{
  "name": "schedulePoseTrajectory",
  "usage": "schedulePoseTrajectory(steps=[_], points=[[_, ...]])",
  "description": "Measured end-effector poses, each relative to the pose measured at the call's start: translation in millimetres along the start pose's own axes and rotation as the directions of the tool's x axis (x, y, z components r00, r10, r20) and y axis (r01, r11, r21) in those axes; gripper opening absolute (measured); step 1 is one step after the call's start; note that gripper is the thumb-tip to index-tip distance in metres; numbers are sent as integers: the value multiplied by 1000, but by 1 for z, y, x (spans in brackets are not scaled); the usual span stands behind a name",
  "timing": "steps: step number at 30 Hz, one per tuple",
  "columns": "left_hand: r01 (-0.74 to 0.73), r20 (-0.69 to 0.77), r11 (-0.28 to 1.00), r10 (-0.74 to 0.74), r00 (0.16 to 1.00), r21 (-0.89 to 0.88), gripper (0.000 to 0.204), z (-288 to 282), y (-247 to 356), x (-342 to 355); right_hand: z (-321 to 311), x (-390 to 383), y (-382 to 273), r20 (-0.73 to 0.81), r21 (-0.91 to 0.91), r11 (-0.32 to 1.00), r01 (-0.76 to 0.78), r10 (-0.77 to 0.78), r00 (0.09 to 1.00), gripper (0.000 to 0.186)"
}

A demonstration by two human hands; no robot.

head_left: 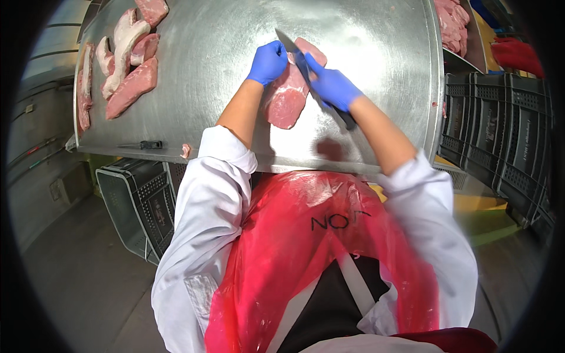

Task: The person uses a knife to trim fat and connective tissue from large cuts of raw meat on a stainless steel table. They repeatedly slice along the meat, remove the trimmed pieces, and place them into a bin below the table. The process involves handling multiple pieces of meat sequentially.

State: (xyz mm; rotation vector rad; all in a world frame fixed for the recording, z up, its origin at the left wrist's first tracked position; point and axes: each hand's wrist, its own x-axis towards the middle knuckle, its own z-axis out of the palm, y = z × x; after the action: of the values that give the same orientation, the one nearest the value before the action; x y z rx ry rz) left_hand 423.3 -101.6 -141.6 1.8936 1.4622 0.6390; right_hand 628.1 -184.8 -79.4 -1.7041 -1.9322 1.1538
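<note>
A pink piece of raw meat with a pale fatty edge lies on the steel table in front of me. My left hand, in a blue glove, is closed at its upper left edge, pinching the meat there; the fingertips are partly hidden. In my right hand, also gloved in blue, is a long knife with a dark handle. Its blade slants up and left across the meat, the tip reaching past my left hand. A further part of the meat shows beyond the blade.
Several meat pieces lie at the table's left. Near its front edge are a second knife and a small scrap. Dark crates stand below left and at right. A meat-filled container sits back right.
</note>
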Motion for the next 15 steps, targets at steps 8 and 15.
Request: schedulePoseTrajectory(steps=[8, 15], points=[[83, 0, 982, -85, 996, -171, 14, -35, -41, -5, -81, -143, -36, 443, 303, 847, -437, 281, 851, 61], [-103, 42, 985, 110, 993, -137, 13, -39, -9, 1, -18, -7, -32, 203, 327, 917, -228, 167, 965, 63]])
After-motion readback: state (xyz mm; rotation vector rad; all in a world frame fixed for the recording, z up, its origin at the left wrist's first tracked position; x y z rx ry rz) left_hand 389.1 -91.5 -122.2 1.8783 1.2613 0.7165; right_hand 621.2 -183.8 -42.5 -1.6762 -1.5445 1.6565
